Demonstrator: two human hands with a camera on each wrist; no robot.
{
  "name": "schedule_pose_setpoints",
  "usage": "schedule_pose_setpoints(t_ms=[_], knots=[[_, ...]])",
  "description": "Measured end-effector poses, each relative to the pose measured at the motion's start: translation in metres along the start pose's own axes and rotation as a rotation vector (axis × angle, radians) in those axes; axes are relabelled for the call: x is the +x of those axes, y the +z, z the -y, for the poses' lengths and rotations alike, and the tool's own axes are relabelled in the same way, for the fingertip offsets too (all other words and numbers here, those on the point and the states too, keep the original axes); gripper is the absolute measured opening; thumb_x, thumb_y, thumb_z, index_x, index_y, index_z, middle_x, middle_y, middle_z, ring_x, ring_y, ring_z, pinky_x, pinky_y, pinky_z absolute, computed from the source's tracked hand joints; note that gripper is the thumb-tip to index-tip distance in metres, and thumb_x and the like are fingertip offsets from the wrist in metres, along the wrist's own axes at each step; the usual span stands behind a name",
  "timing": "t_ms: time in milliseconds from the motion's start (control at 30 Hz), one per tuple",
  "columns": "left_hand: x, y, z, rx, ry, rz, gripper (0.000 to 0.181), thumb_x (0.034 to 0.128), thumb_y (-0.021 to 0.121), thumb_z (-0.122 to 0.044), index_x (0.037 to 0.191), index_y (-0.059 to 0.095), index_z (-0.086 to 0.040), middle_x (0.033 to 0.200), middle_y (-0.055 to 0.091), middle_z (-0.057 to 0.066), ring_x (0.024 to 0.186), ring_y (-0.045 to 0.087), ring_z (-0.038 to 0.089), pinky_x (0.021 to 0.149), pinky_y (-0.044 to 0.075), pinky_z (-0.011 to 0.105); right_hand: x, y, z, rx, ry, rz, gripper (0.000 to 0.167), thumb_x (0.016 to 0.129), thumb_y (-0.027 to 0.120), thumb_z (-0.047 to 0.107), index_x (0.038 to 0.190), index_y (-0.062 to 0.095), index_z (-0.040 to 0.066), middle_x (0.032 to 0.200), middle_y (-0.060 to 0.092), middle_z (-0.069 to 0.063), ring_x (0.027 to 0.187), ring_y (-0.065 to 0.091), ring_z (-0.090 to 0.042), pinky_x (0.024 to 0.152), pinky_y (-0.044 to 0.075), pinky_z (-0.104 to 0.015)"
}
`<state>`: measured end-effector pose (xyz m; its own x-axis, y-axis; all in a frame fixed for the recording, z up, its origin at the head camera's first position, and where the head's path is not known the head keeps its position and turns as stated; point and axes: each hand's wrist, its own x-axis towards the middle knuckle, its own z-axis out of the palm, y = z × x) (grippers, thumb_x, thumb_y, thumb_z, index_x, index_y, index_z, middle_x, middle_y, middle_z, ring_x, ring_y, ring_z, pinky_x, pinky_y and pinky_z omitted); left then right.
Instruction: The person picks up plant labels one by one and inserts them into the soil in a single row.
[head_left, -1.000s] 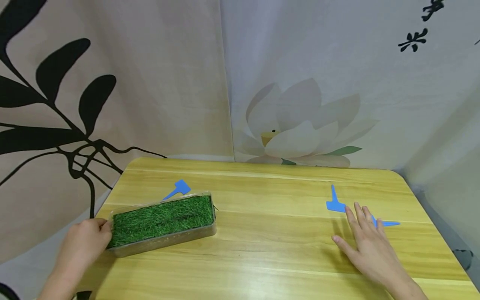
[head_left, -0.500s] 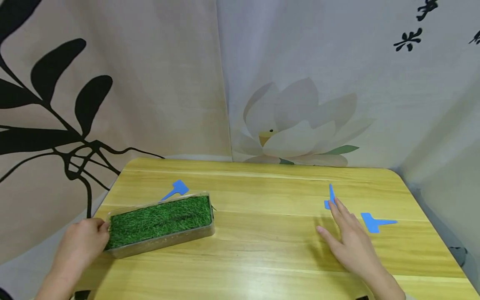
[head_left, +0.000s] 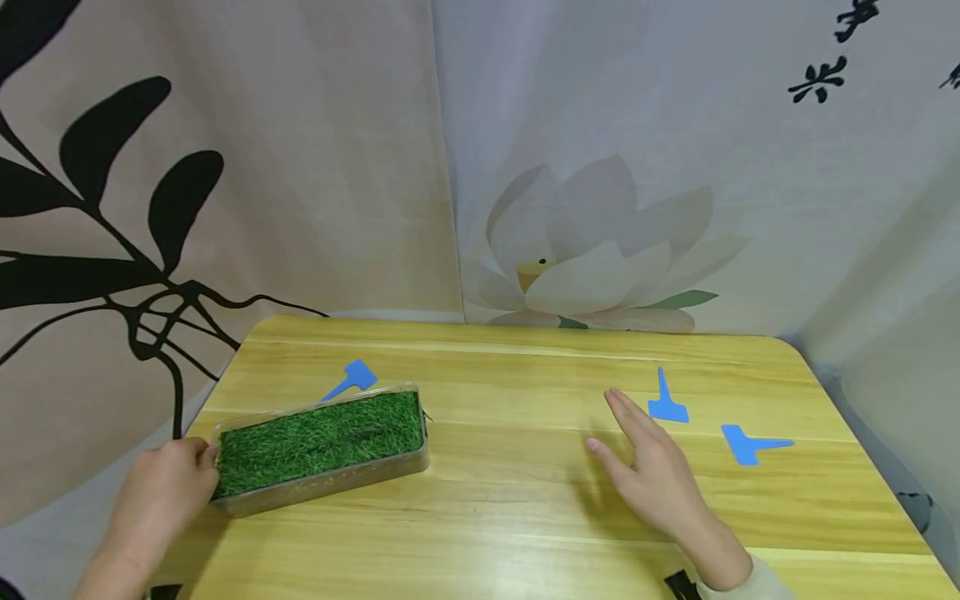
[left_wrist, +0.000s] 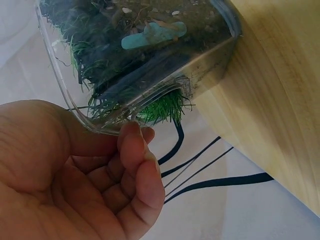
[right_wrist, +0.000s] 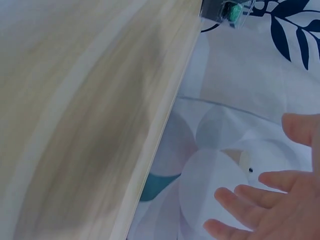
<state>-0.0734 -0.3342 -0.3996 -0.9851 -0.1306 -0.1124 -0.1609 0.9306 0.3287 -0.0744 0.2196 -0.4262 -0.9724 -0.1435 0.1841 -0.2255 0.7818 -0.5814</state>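
At the table's left side stands a clear plastic box [head_left: 322,450] topped with green grass turf [head_left: 322,437]. My left hand [head_left: 161,487] pinches the rim at the box's left end. Through its wall, the left wrist view shows dark soil-like filling and a teal piece [left_wrist: 154,35]. My right hand [head_left: 656,475] hovers over the table with fingers extended, holding nothing. To its right lie two blue T-shaped plant labels, one upright in view [head_left: 667,406] and one sideways [head_left: 746,445]. Another blue T-shaped label [head_left: 357,377] lies behind the box, its tip partly hidden.
The wooden table [head_left: 510,517] has rounded far corners. A pale curtain [head_left: 337,167] with printed leaves and a lotus hangs just behind its far edge. The box's left end sits near the table's left edge.
My right hand has moved left, away from the two blue labels on the right, uncovering both. My left hand and the box have stayed in place.
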Motion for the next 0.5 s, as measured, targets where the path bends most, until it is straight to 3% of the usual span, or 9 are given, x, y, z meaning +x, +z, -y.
schedule_pose_setpoints(t_ms=[300, 500], knots=[[0.006, -0.001, 0.005, -0.002, -0.005, 0.032, 0.026, 0.1034, 0.052, -0.008, 0.093, 0.069, 0.008, 0.077, 0.067, 0.019, 0.061, 0.051, 0.027, 0.055, 0.04, 0.042, 0.016, 0.022, 0.032, 0.071, -0.014, 0.023, 0.065, 0.103, 0.069, 0.036, 0.156, 0.047, 0.007, 0.16, 0.045, -0.016, 0.144, 0.045, -0.041, 0.112, 0.038, -0.064], [0.005, -0.002, 0.004, -0.016, 0.006, 0.018, 0.026, 0.1033, 0.052, -0.007, 0.085, 0.068, 0.003, 0.069, 0.063, 0.008, 0.057, 0.046, 0.024, 0.053, 0.036, 0.038, 0.026, 0.04, 0.053, 0.129, -0.059, 0.009, 0.052, 0.1, 0.075, 0.025, 0.145, 0.058, 0.004, 0.144, 0.06, -0.01, 0.124, 0.063, -0.03, 0.099, 0.052, -0.055]])
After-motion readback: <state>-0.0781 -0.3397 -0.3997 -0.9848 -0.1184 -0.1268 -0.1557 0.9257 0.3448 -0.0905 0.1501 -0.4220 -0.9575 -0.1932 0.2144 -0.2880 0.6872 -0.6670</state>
